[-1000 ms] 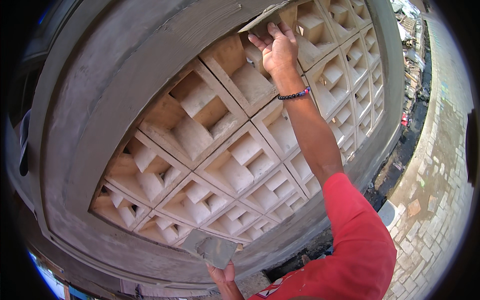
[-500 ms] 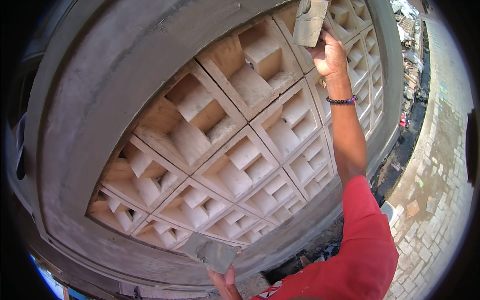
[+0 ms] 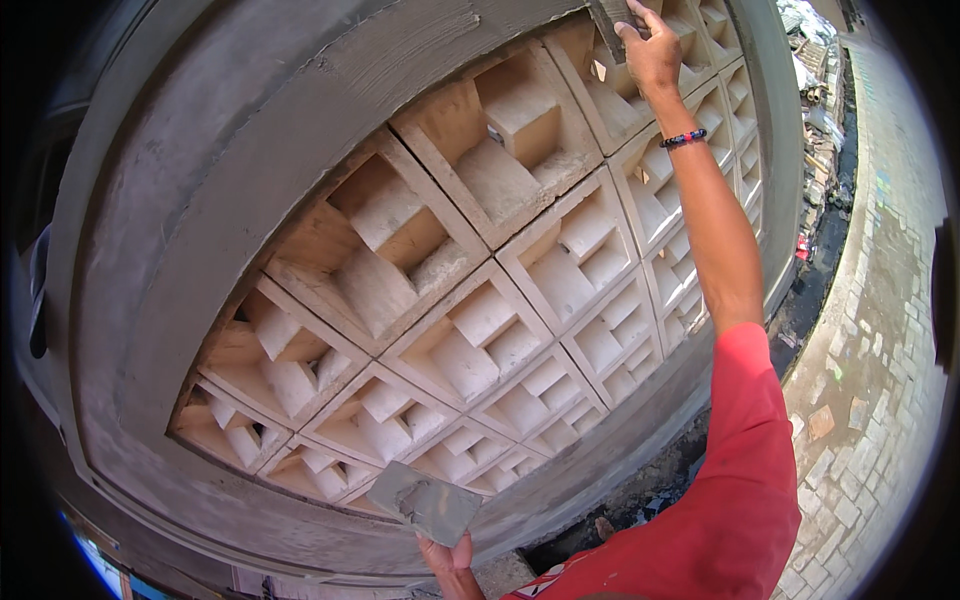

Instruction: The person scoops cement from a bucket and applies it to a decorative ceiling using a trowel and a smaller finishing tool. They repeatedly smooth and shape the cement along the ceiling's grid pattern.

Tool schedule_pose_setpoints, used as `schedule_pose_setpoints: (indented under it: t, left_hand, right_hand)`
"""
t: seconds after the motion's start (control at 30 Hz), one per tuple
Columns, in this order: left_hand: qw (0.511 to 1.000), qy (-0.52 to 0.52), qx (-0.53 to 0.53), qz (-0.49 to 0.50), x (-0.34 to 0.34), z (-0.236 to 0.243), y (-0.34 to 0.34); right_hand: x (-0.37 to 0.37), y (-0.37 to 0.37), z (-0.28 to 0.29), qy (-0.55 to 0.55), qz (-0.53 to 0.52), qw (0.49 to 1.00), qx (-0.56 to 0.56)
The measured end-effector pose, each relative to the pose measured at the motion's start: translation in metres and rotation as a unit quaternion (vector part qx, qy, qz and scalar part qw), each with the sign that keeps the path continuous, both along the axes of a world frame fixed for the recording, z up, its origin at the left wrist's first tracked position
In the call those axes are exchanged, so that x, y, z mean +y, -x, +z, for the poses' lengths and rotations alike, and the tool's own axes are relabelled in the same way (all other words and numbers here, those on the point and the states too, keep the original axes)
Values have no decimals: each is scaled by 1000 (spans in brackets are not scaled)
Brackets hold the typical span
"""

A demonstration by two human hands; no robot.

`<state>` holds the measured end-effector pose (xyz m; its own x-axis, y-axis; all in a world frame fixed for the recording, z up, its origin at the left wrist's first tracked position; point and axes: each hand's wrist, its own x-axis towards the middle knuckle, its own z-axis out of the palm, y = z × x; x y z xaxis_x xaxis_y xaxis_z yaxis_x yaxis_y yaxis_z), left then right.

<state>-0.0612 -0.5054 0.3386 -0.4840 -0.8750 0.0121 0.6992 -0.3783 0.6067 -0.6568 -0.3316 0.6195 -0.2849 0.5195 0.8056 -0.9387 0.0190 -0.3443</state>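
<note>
My right hand (image 3: 655, 52) is raised at the top, closed on a flat rectangular trowel (image 3: 610, 28). The trowel is tilted steeply, with its upper end against the grey mortar band (image 3: 420, 60) along the top of the blockwork; its handle is hidden. Low in the view, my left hand (image 3: 446, 555) grips a flat, grey-smeared mortar board (image 3: 428, 503) from below, face up, with a little mortar on it. Between the hands spreads a panel of pale openwork ventilation blocks (image 3: 465, 340), set in a grid with dark joints.
A smooth grey cement border (image 3: 140, 330) frames the blocks. Along the wall's foot runs a dark wet ditch (image 3: 800, 310), with rubble and litter (image 3: 820, 80) heaped beyond. A paved path (image 3: 850, 420) lies on the right.
My right hand has moved up and turned, bringing the trowel from face-on to steeply tilted against the top band. My left hand and the mortar board have barely shifted.
</note>
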Motion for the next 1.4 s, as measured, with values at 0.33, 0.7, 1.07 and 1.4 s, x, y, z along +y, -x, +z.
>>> schedule_pose_setpoints:
  t: [0.33,0.7,1.07,1.4]
  left_hand:
    - [1000,23,-18,9,-4,0,1]
    - [1000,1,-3,-16,-7,-1,-7]
    - [1000,-9,5,-28,1,1,6]
    - [1000,-2,-13,-7,-8,-5,-9]
  right_hand:
    - [-44,-110,-11,-78,74,989,97]
    - [8,22,21,2,-11,1000,27]
    - [-79,-176,-13,-95,228,959,142]
    - [-21,-6,-26,282,577,766,-3]
